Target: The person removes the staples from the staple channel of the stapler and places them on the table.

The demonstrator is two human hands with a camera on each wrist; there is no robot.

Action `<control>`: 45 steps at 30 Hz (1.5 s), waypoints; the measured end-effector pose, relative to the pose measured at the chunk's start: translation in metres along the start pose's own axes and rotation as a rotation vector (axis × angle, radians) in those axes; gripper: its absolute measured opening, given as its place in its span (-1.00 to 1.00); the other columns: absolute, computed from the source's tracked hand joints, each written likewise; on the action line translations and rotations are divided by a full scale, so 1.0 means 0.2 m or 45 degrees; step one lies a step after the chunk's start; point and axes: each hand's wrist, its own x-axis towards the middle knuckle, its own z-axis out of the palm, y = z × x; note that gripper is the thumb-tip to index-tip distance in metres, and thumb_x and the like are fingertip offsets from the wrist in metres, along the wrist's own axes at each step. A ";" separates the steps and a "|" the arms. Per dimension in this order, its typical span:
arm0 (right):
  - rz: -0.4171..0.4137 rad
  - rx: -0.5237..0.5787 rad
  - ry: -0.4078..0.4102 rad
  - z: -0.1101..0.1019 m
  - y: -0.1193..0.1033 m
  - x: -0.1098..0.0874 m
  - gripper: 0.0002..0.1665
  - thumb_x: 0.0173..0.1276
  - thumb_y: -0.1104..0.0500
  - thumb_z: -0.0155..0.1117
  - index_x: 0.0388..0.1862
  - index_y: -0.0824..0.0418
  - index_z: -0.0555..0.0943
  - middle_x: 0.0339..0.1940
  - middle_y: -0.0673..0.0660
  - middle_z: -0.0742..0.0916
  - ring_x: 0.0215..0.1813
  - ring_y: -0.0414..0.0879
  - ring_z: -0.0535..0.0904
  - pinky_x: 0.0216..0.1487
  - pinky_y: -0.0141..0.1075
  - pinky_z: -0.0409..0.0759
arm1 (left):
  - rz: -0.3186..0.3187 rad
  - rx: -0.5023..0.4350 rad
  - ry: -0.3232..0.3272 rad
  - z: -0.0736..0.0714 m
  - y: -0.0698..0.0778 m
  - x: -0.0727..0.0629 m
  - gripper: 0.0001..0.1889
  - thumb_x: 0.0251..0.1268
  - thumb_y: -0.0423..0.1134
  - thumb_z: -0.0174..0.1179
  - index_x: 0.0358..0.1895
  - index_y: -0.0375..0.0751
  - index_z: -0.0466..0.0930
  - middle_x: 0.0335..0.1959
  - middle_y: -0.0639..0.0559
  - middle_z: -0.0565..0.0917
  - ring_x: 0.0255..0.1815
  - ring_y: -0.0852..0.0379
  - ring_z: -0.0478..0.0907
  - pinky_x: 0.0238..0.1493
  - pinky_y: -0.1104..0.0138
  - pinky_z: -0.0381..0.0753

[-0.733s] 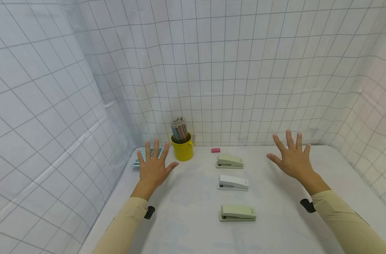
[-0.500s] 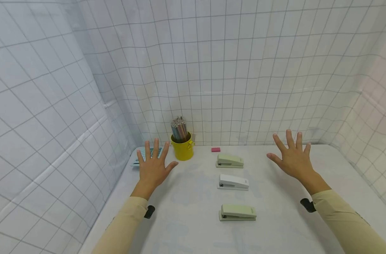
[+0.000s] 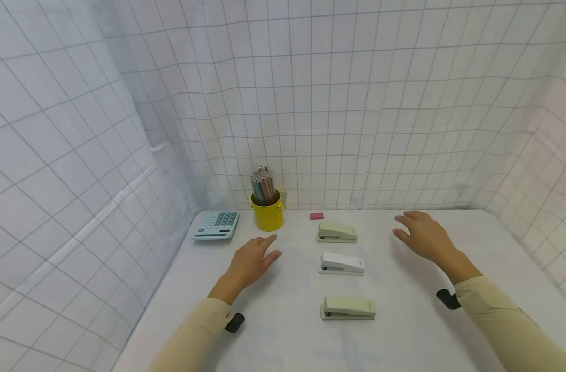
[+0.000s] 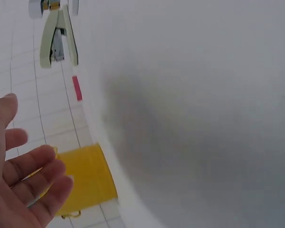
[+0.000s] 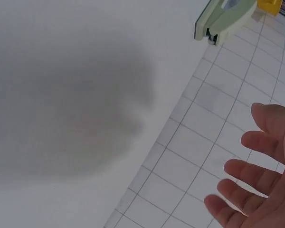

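My left hand hovers above the white table, in front of the yellow bucket, its fingers loosely bent and holding nothing. Over the right side my right hand is also bare, fingers relaxed, to the right of three staplers. Those staplers form a column: a pale green stapler at the back, a white stapler in the middle, and another pale green stapler nearest me. In the left wrist view, curled fingers overlap the yellow bucket. The right wrist view shows the fingers spread, away from a green stapler.
A bundle of pencils stands in the bucket. At the back left lies a light blue calculator. A small pink eraser sits near the back edge. Grid-patterned white cloth walls the table at back and sides.
My left hand has moved right and toward me, uncovering the calculator. Fingers of both hands, spread straight before, are now relaxed and bent. The staplers stay in place.
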 end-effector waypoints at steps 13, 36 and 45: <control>-0.121 0.303 -0.040 0.22 -0.24 0.24 -0.50 0.47 0.06 0.30 0.27 0.31 0.59 0.31 0.40 0.56 0.28 0.37 0.51 0.20 0.24 0.49 | -0.237 -0.739 -0.089 0.32 0.33 0.36 -0.44 0.35 -0.08 0.31 0.36 -0.20 0.50 -0.11 -0.07 0.68 -0.24 0.09 0.54 -0.13 0.20 0.61; -0.307 0.323 -0.181 0.41 -0.54 0.54 -0.49 0.38 0.08 0.41 0.22 0.30 0.64 0.19 0.32 0.68 0.20 0.26 0.59 0.22 0.11 0.52 | -0.332 -0.585 -0.083 0.39 0.38 0.58 -0.67 0.17 -0.24 0.45 0.03 -0.19 0.75 -0.01 -0.09 0.76 0.08 -0.10 0.63 0.17 0.02 0.53; -0.333 0.302 -0.180 0.42 -0.58 0.55 -0.53 0.39 0.13 0.40 0.21 0.31 0.63 0.05 0.28 0.69 0.01 0.15 0.63 0.08 0.02 0.60 | -0.315 -0.553 -0.049 0.39 0.38 0.58 -0.71 0.19 -0.20 0.45 -0.02 -0.16 0.78 -0.05 -0.07 0.78 0.08 -0.13 0.65 0.15 0.02 0.55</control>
